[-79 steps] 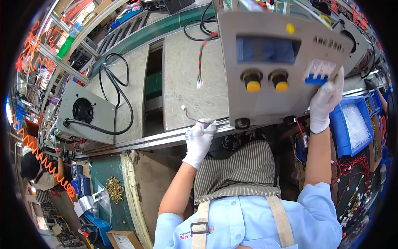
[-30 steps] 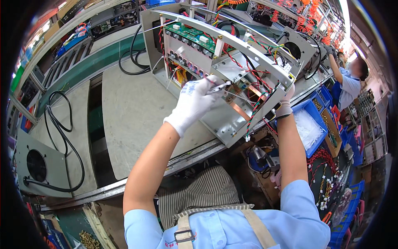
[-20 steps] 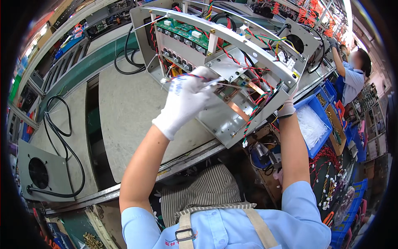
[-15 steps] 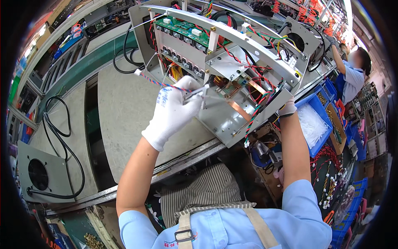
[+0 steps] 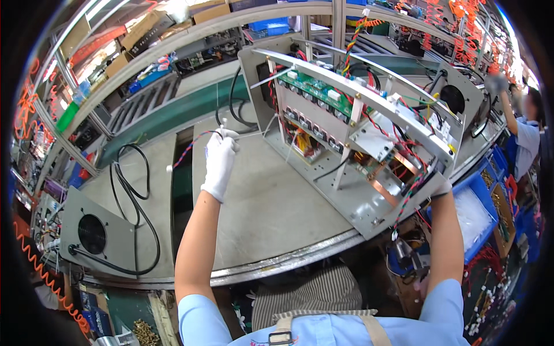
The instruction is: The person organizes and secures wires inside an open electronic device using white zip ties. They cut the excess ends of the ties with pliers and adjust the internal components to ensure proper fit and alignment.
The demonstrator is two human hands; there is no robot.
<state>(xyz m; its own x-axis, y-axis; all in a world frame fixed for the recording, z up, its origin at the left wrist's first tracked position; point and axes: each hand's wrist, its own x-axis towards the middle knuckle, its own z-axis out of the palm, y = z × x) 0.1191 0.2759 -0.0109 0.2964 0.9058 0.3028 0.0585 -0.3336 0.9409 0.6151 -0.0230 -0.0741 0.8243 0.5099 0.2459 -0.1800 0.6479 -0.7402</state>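
Observation:
My left hand, in a white knit glove, is raised over the bench to the left of an open metal chassis. Its closed fingers grip a twisted red-and-blue wire, whose white connector dangles to the left. A small pale tip sticks up from the fingers; its kind is unclear. My right hand, gloved too, is at the chassis's right front edge, its fingers hidden by the metal panel. Inside the chassis are a green circuit board, copper strips and red-and-black twisted wires.
A grey fan panel with a black cable lies at the left. Blue bins, one holding white ties, stand at the right, near another person. A metal rail edges the bench in front of me.
My left hand has moved left, away from the chassis, with the twisted wire in it. My view has turned left, while my right hand remains at the chassis edge.

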